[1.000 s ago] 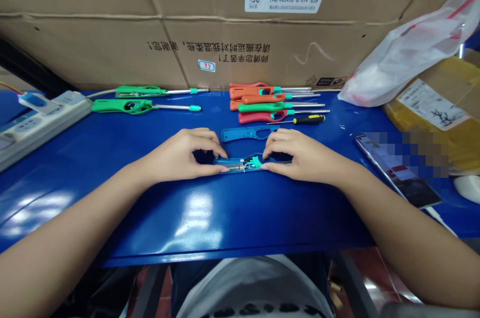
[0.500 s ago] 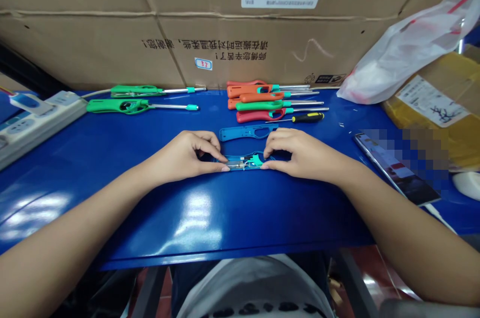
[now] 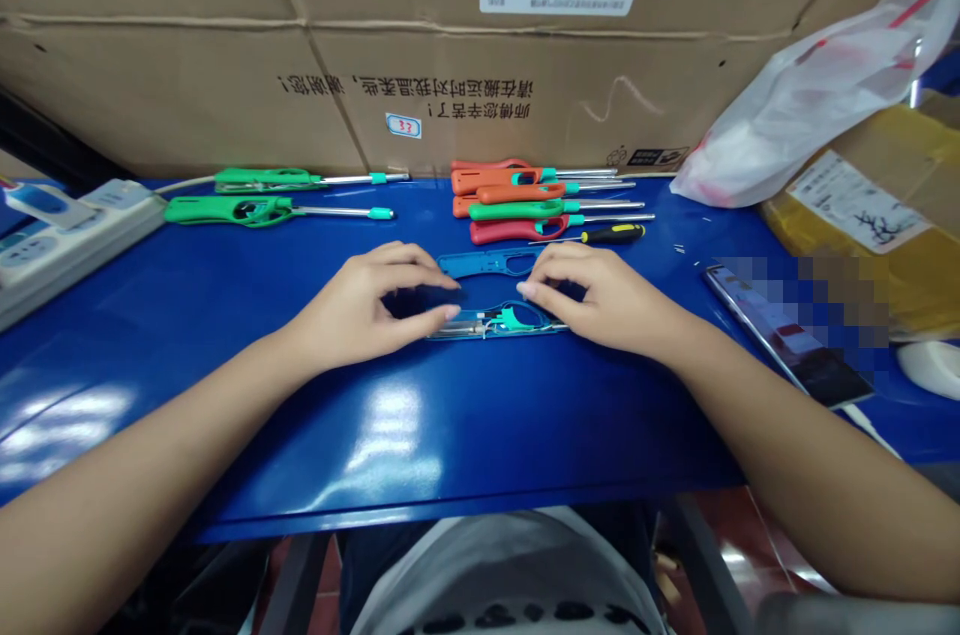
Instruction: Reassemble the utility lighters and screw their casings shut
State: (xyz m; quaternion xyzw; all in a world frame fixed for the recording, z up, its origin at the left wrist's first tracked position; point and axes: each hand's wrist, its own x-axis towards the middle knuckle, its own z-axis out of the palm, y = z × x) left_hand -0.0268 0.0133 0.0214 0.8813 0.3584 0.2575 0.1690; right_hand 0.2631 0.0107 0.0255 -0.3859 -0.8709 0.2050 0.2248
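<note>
An opened blue lighter body (image 3: 491, 329) lies on the table, its inner parts showing: a metal-ended tank piece at the left and a green trigger (image 3: 517, 317) at the right. My left hand (image 3: 382, 300) hovers over the body's left end with thumb and fingers apart, holding nothing. At the right, my right hand (image 3: 592, 290) is raised above the other end, its thumb and index tips drawn together; I see nothing between them. Behind the body lies the matching blue half shell (image 3: 484, 263), partly behind the right fingers.
Two green lighters (image 3: 229, 210) lie back left beside a white power strip (image 3: 71, 240). Several orange, green and red lighters (image 3: 517, 207) and a screwdriver (image 3: 611, 234) lie further back. A phone (image 3: 780, 340) is at right. A large cardboard box (image 3: 225, 95) walls off the rear.
Both hands have lifted off the opened lighter body. The left thumb and fingers have spread apart. More of the body's right end and trigger opening now shows.
</note>
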